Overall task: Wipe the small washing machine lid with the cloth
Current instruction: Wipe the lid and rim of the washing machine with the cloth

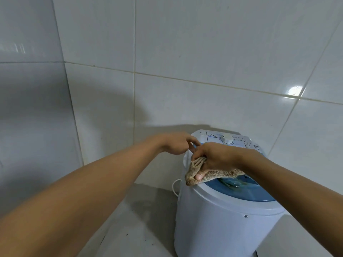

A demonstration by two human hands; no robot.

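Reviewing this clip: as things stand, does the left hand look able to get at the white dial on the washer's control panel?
Probably yes: the left hand rests at the washer's back left rim, and the panel between it and the dial shows nothing in the way.

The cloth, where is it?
The cloth is under the right hand, on the left edge of the blue lid, near the left hand.

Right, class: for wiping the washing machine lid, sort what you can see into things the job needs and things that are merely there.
Part of the job:
- cloth, held in the right hand
- blue see-through lid
- left hand, resting at the machine's rim

Merely there:
- white dial on the control panel
- white cord beside the machine
- tiled wall
- floor
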